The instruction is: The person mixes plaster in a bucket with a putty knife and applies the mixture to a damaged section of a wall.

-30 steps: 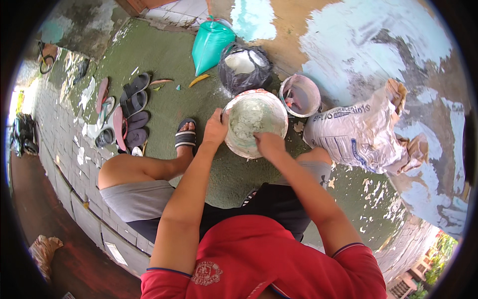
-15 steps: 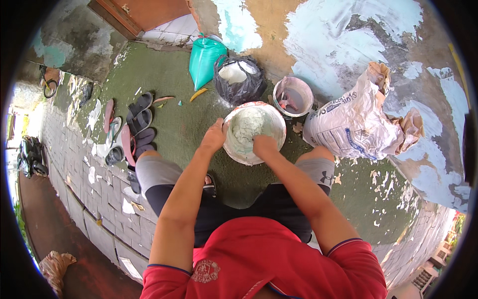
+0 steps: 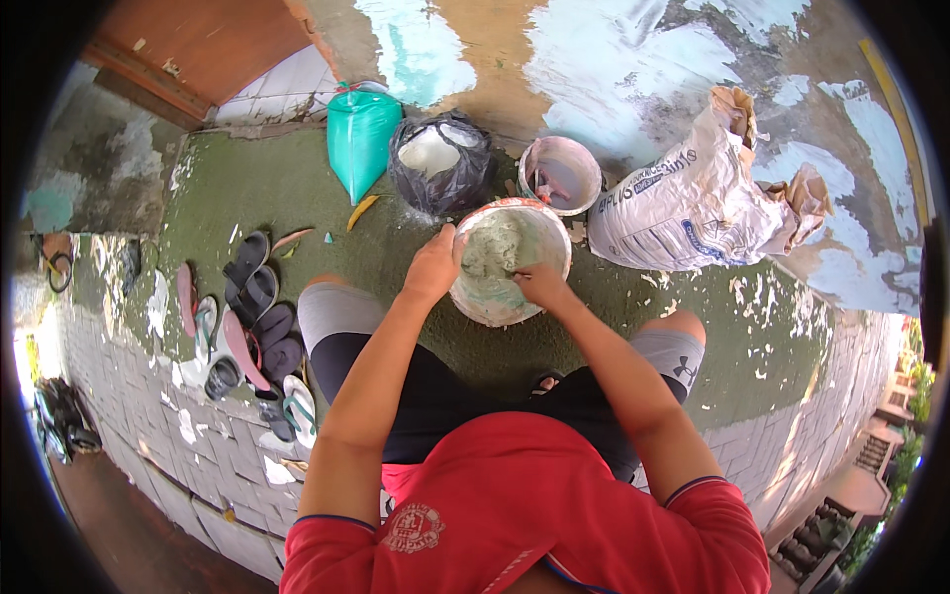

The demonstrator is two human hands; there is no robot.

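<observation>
A round whitish bucket (image 3: 539,220) stands between my knees, its inside smeared with pale paste. The thick greenish-white paste (image 3: 492,247) is heaped toward the bucket's far left side. My left hand (image 3: 432,265) grips the bucket's left rim with curled fingers. Inside the bucket's near right part, my right hand (image 3: 540,285) is closed, its fingertips close to the paste. A thin dark bit shows at those fingertips; whatever it belongs to is mostly hidden by the hand and paste.
Behind the bucket stand a green bag (image 3: 360,139), a black plastic bag of white powder (image 3: 431,153) and a smaller bucket of greyish liquid (image 3: 572,176). A large open paper sack (image 3: 673,203) leans by the patchy wall. Sandals (image 3: 259,287) lie at left, near paving (image 3: 213,455).
The whole view has shifted and turned a little. My right hand still works inside the bucket, with its wrist bent differently. My left hand keeps its hold on the rim.
</observation>
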